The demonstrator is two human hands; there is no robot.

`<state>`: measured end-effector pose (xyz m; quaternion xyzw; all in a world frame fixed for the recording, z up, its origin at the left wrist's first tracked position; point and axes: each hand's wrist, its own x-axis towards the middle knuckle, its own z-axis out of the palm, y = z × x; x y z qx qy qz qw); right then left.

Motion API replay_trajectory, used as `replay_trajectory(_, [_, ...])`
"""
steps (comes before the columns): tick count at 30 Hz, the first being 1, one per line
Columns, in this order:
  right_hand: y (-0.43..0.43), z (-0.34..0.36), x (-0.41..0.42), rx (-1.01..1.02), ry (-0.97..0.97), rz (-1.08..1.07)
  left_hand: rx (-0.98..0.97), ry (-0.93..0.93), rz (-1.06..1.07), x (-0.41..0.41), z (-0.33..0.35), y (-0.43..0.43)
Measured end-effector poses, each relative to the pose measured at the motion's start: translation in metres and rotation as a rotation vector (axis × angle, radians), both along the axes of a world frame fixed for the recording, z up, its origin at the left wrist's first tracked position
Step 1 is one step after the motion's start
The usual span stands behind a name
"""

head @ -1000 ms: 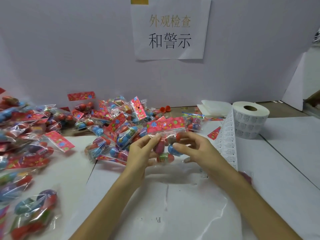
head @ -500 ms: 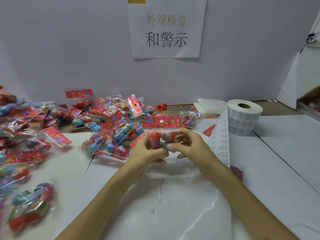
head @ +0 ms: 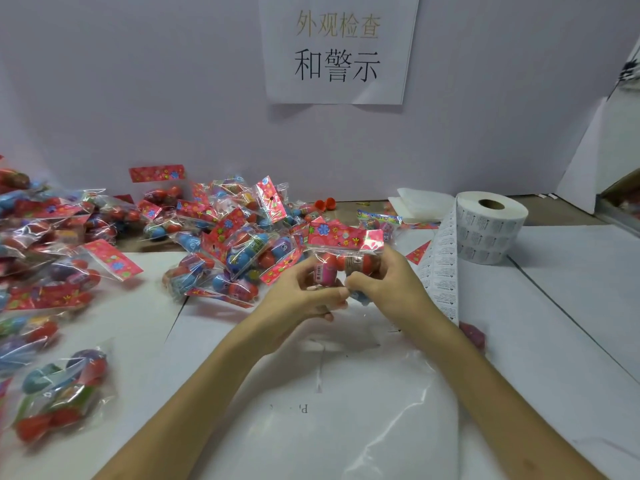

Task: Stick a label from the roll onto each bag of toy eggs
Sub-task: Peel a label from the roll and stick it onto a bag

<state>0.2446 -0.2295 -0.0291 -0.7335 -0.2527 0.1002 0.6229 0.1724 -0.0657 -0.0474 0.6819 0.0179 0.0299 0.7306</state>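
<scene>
I hold one clear bag of toy eggs (head: 341, 259) with a red flowered header card upright above the table's middle. My left hand (head: 304, 299) grips its lower left side and my right hand (head: 384, 289) grips its lower right, thumbs meeting at the bag's bottom. A white label roll (head: 490, 226) stands at the right, and its printed strip (head: 443, 271) trails down toward my right wrist. A heap of egg bags (head: 235, 247) lies behind my hands.
More egg bags (head: 52, 258) cover the left side, and one bag (head: 59, 396) lies near the front left. A clear plastic sheet (head: 363, 410) lies under my forearms. A white partition with a paper sign (head: 337, 46) closes the back. Folded white paper (head: 422, 206) sits beside the roll.
Both hands turned the bag and raised it, so the header card now points up and the thumbs have closed together at its bottom.
</scene>
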Motion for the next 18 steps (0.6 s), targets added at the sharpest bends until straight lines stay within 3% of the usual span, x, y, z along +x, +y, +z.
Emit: replay_trajectory(18, [-0.0068, -0.0023, 0.0101, -0.003, 0.112, 0.036, -0.026, 0.004, 0.141, -0.0003, 0.0049, 0.0022])
